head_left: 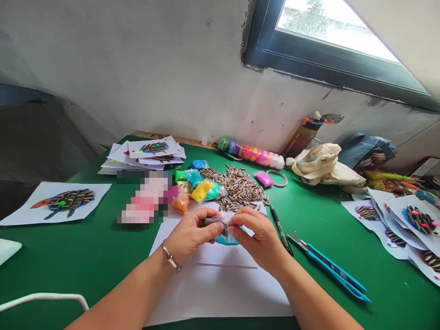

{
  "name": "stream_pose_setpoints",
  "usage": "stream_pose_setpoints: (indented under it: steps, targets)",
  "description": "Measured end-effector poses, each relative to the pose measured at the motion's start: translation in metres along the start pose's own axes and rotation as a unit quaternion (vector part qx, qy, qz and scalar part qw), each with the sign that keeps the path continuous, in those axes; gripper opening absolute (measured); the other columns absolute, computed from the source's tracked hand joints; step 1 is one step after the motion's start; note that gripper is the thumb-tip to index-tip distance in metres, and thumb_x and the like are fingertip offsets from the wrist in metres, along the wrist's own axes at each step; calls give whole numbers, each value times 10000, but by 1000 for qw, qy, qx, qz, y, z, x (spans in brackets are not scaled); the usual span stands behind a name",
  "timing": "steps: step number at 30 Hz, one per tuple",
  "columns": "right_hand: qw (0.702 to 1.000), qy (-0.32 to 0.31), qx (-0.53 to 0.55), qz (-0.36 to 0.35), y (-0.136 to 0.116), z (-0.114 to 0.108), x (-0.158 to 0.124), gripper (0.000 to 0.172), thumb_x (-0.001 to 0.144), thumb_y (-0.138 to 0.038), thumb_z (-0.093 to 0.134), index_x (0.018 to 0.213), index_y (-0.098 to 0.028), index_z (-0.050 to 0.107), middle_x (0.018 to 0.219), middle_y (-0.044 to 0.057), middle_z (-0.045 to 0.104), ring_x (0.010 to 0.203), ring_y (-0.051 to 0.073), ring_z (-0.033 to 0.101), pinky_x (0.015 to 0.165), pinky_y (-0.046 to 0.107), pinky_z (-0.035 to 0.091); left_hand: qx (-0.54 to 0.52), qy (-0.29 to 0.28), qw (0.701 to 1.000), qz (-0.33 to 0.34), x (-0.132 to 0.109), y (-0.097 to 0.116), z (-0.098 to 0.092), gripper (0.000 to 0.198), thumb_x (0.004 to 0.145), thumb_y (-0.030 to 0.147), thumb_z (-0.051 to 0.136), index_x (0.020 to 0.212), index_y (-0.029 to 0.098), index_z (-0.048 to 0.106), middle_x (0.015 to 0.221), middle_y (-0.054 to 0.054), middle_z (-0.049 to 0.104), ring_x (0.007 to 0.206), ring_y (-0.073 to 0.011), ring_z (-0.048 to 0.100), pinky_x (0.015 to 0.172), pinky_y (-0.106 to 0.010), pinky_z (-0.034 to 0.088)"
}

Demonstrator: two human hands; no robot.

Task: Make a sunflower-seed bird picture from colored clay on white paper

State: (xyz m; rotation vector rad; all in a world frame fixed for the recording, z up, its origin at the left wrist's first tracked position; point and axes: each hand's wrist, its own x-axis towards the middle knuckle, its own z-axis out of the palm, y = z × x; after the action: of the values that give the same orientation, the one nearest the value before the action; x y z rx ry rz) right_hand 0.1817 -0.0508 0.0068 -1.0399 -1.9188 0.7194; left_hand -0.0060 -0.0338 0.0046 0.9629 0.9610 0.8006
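My left hand point(197, 227) is closed around a small clear packet of dark grey clay point(226, 227). With thumb and fingertips, my right hand point(254, 231) pinches the packet's clear plastic edge. Both hands hover over white paper point(220, 288), where a bright blue patch point(225, 239) and thin pencil-like lines show partly beneath them. Just beyond the hands lies a pile of striped sunflower seeds point(240, 188). Packets of coloured clay, among them a yellow one point(202, 190) and an orange one point(180, 201), sit left of the seeds.
A black pen point(282, 231) and a blue utility knife point(330, 266) lie right of the paper. Seed-decorated pictures are stacked at the back left point(147, 153) and right point(412, 224). Along the wall stand a brown bottle point(302, 135) and a cream cloth bag point(319, 162).
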Motion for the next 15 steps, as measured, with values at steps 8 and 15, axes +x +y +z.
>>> stream_pose_setpoints:
  steps: [8,15]
  targets:
    - [1000,7,-7,-25,2,0,-2,147,877,-128,552,904,-219,664,839,24,577,737,121,550,634,236,444,-6,-3,1000,-15,1,-3,-1,469,581,464,834,889,168,638,745,4,608,658,-101,524,561,-210,450]
    - [998,8,-39,-58,1,-1,-2,114,880,-130,551,893,-200,639,821,30,562,725,125,533,634,243,436,3,-8,1000,-20,1,-3,-1,483,587,478,827,904,169,633,757,-3,614,671,-103,522,563,-207,448]
